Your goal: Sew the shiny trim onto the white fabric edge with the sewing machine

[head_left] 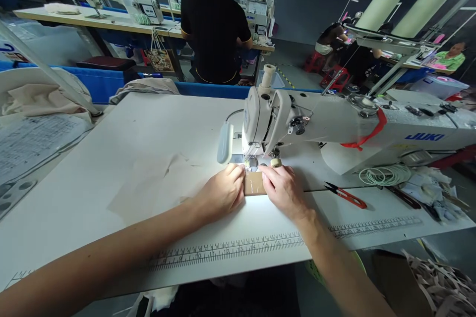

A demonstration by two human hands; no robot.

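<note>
At the centre of the frame, my left hand (223,190) and right hand (285,193) flank a brown piece (254,183) just in front of the sewing machine's (260,119) needle area. I judge this a positioning step. My left fingers are bunched together, my right ones lightly curled; whether either pinches anything, I can't tell. Any move here calls for fingertips clear of the needle. Red-handled snips (346,195) lie right of centre.

- I see a small brown piece (254,183), looking flat, with pale lines on its face.
- I make out its place: on the white tabletop (96,158), just before the sewing machine's needle area (252,161).
</note>
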